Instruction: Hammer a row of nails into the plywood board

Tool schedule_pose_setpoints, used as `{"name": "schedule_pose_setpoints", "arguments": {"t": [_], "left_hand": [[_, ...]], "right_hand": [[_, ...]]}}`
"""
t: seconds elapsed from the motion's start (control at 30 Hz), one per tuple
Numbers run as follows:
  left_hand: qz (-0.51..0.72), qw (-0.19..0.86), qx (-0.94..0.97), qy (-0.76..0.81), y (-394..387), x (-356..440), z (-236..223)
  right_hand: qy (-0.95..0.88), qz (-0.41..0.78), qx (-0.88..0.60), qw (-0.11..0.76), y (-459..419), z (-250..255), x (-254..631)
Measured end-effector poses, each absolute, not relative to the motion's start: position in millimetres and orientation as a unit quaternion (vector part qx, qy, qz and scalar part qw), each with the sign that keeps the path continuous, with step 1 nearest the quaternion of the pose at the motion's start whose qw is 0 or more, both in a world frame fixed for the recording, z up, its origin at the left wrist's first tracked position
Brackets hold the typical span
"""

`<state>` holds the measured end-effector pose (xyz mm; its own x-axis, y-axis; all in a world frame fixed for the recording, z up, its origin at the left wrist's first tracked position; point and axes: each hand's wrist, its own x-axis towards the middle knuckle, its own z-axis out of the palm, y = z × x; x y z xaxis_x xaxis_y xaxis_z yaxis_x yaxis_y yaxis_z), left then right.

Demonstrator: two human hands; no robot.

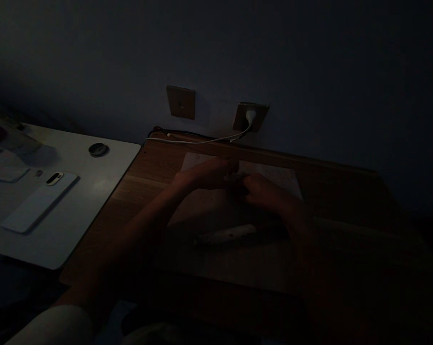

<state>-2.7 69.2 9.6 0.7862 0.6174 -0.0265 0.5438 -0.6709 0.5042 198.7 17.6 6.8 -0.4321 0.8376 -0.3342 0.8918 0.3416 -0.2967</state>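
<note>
The scene is very dark. My left hand [214, 172] and my right hand [261, 190] meet above the far part of a pale flat board [202, 203]. Their fingers are curled close together around a small pale piece [233, 177], too dim to name. Much of it is hidden by the fingers. Nearer to me on the board lies a long thin object with a light handle-like part [234, 233]. Its right end fades into shadow by my right forearm, so I cannot tell its kind.
Under the board is a wooden tabletop [133, 184]. To the left, a white table [90, 196] bears a phone [40, 203] and a small round dark object [98, 150]. On the wall, a white plug [250, 116] sits in a socket, its cable [202, 142] running along the back edge.
</note>
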Motion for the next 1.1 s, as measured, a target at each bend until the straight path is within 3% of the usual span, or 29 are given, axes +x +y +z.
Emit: {"name": "schedule_pose_setpoints", "arguments": {"t": [0.27,0.53,0.83,1.1], "left_hand": [[0.161,0.190,0.912,0.327,73,1,-6],[0.131,0.138,0.903,0.386,72,1,-6],[0.064,0.131,0.903,0.404,68,-1,6],[0.073,0.105,0.902,0.413,72,1,-5]], "right_hand": [[0.812,-0.220,0.535,0.068,18,6,200],[0.825,-0.205,0.524,0.055,16,11,198],[0.772,-0.138,0.616,-0.075,27,22,239],[0.748,-0.096,0.650,-0.093,31,3,236]]}}
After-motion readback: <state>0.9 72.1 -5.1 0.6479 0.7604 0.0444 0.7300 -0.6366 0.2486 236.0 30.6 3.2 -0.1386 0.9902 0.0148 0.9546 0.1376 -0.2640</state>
